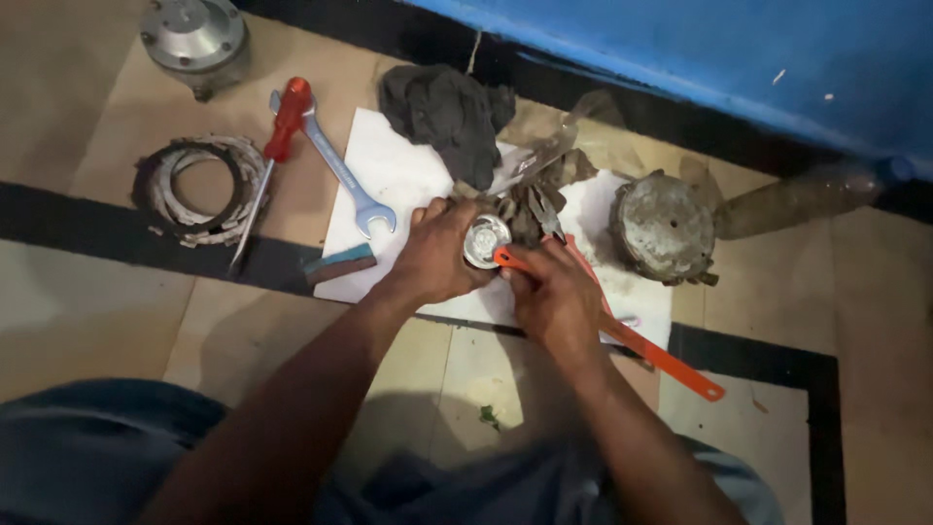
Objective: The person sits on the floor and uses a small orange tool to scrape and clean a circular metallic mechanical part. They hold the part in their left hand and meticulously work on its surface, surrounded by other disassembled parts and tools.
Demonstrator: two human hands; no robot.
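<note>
My left hand grips a small round shiny metal part and holds it over a white sheet on the floor. My right hand is closed around a long orange strip tool whose near end touches the metal part; its far end points down to the right. Pliers lie just beyond the part.
A spanner and a red-handled screwdriver lie at the left, beside a stack of ring plates. A dark rag, a round dirty housing, a grey metal cover and a small block surround the sheet. A blue wall runs behind.
</note>
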